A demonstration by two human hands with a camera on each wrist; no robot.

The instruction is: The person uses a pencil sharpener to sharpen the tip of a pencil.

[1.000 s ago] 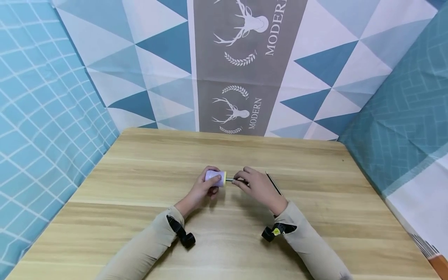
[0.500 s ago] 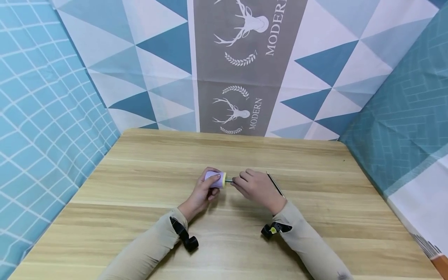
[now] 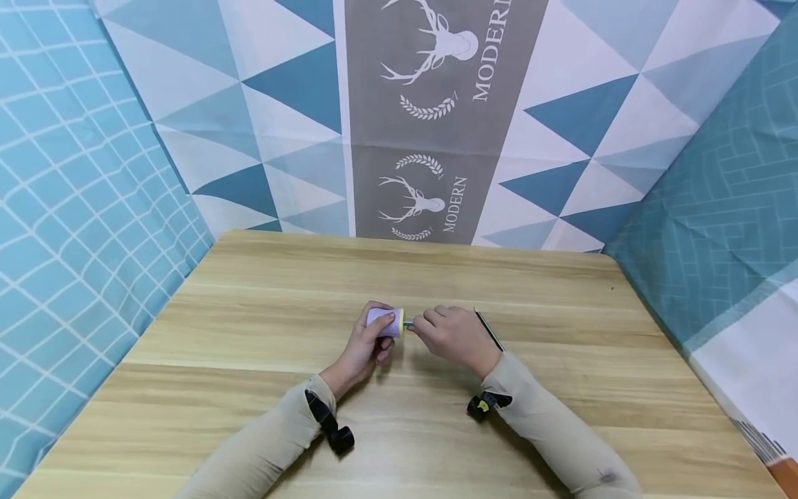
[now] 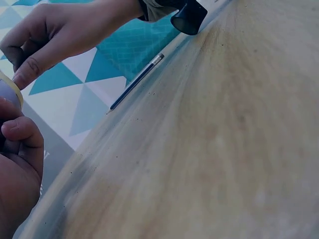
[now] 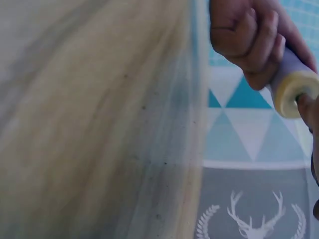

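On a wood-grain tabletop [image 3: 386, 430], my 2 hands meet just below the centre of the head view, with sleeved forearms reaching in from 7 and 5 o'clock. My left grip [image 3: 364, 338] is wrapped round a small lilac cylinder [image 3: 380, 321], lying on its side with its yellow end [image 3: 401, 323] facing 3 o'clock; I take it that this hand steadies the piece and turns that end toward the other. My right grip [image 3: 458, 336] is narrow, pinching a slim rod [image 3: 408, 324] that meets the yellow end; how deep it goes, I cannot tell. Only a short length shows between my hands, probably because pinching close gives better control. The rod and cylinder run along 1 line, from 9 to 3 o'clock, which seems meant to keep them aligned. At 3 o'clock from my right grip, a pencil [image 3: 489, 329] lies slanted from 11 to 5, perhaps set there to stay within reach.
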